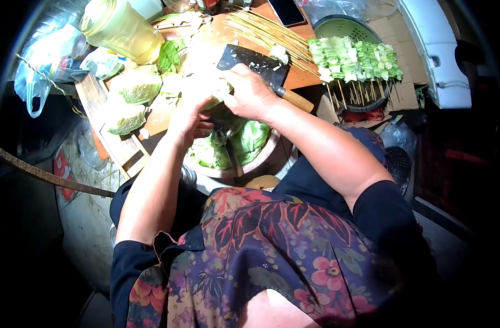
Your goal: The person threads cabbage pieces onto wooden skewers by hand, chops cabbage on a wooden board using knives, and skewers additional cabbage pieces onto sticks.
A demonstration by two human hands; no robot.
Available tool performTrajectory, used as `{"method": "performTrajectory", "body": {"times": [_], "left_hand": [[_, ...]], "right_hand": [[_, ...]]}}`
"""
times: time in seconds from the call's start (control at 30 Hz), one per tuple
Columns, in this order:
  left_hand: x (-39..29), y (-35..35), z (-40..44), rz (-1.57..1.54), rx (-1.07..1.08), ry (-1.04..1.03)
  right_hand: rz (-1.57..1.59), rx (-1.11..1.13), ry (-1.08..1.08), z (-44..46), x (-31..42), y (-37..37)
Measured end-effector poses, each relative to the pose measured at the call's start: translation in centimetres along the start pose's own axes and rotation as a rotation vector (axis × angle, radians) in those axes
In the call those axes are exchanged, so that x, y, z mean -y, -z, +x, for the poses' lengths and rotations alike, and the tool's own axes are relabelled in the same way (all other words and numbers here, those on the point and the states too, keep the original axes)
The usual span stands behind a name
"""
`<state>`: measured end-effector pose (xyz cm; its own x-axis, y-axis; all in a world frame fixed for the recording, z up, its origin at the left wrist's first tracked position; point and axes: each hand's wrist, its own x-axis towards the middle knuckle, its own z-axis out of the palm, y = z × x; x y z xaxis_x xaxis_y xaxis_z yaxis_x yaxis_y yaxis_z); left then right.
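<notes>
My left hand (194, 117) and my right hand (247, 94) meet over a bowl (269, 150) of cut cabbage (253, 138). Both have their fingers bent around a pale cabbage piece (220, 90), partly washed out by glare. A long, narrow implement (233, 156) stands slanted in the bowl; its kind is unclear. Just beyond my right hand lies a cleaver (252, 63) with a dark blade and wooden handle, cabbage bits on it. To the left of my left hand sit two cut cabbage chunks (138, 86).
Bamboo skewers (266, 33) lie at the back, near a phone (287, 12). Filled cabbage skewers (356, 60) rest on a green colander (343, 26) at right. A yellowish plastic jar (121, 33) and a blue plastic bag (47, 65) stand at back left.
</notes>
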<state>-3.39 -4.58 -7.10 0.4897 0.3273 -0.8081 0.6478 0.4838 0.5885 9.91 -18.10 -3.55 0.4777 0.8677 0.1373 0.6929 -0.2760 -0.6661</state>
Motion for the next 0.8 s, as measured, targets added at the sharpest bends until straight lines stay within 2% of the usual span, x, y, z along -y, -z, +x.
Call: {"method": "performTrajectory", "body": {"times": [0.1, 0.13, 0.23, 0.37, 0.43, 0.67, 0.73, 0.8], "left_hand": [[-1.1, 0.4, -1.0, 0.112, 0.03, 0.106], [-1.5, 0.6, -1.2, 0.186, 0.046, 0.118], [-2.0, 1.6, -1.6, 0.256, 0.067, 0.118], [-2.5, 3.2, -1.0, 0.045, -0.016, -0.02], [-3.3, 2.4, -1.7, -0.129, 0.004, -0.145], [-3.3, 2.3, -0.8, 0.05, 0.069, -0.166], [-3.5, 2.1, -1.0, 0.119, 0.097, -0.163], [-3.5, 1.6, -1.5, 0.209, 0.023, -0.252]], "right_hand": [[-0.03, -0.004, -0.007, 1.1, 0.0, -2.1], [-0.049, 0.008, 0.101, 1.1, 0.4, -1.6], [-0.075, 0.019, 0.03, 1.9, 0.1, -2.6], [-0.057, 0.054, -0.003, 2.0, -0.5, -2.6], [-0.034, 0.101, -0.106, 1.9, 0.1, -2.1], [-0.093, 0.115, -0.039, 2.2, 0.6, -1.6], [-0.113, 0.162, -0.08, 2.4, 0.8, -1.8], [-0.085, 0.189, -0.151, 2.5, 1.0, -1.6]]}}
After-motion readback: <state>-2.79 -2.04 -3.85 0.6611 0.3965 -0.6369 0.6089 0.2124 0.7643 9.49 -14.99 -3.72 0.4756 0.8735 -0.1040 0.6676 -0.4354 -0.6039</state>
